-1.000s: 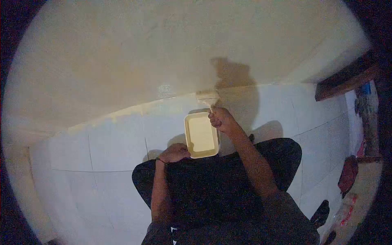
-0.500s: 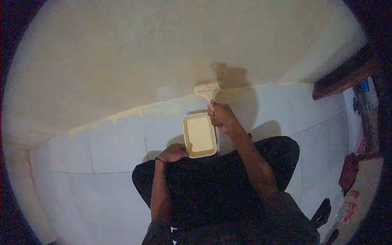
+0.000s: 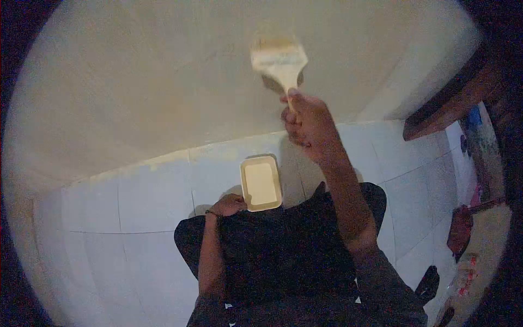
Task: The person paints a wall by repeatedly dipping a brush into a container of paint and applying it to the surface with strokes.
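Observation:
My right hand (image 3: 310, 125) is closed round the handle of a wide paintbrush (image 3: 280, 65), held up with its bristles at the pale wall (image 3: 163, 71). The bristles are smeared by motion. Below, a shallow rectangular paint tray (image 3: 243, 177) sits in front of my folded legs, with cream paint (image 3: 263, 182) inside. My left hand (image 3: 229, 205), a dark band at its wrist, grips the tray's lower left edge; some of its fingers are hidden.
White floor tiles (image 3: 147, 201) meet the wall, with cream paint smears (image 3: 158, 161) along that joint. On the right, a dark wooden piece (image 3: 436, 117) juts out near the wall. A dark red item (image 3: 458, 231) and clear plastic packaging (image 3: 466, 275) lie farther right.
My right hand has raised the paintbrush from the foot of the wall to higher up it. My left hand and the tray stay together in nearly the same place.

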Motion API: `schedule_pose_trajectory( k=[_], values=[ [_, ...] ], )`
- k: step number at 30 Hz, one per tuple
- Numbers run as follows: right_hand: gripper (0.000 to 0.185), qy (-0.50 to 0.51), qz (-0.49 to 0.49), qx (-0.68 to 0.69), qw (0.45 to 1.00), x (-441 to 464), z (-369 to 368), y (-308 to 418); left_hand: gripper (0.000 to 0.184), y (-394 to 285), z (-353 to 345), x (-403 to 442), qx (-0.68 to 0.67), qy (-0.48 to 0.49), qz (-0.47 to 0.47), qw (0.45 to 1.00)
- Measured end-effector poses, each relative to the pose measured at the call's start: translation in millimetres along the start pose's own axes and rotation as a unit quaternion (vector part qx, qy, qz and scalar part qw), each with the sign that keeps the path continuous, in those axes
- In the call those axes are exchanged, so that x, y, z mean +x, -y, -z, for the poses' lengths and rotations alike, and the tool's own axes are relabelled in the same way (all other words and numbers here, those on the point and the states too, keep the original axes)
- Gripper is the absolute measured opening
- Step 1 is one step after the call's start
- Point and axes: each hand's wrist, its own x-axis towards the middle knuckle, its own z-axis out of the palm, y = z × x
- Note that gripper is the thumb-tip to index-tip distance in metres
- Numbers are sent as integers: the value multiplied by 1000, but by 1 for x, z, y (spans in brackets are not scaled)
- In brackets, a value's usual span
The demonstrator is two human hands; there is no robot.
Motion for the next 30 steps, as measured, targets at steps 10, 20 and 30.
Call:
schedule_pose_trajectory(
  k=[10, 20, 30],
  values=[
    [27, 74, 191, 1, 979, 13, -5, 78, 36, -25, 1, -19, 23, -47, -63, 997],
    [32, -6, 55, -90, 994, 6, 44, 1, 34, -34, 2, -26, 71, -55, -70, 994],
    [27, 7, -110, -35, 993, 17, 87, -98, 31, -37, 5, -28, 55, -24, -45, 997]
  ],
)
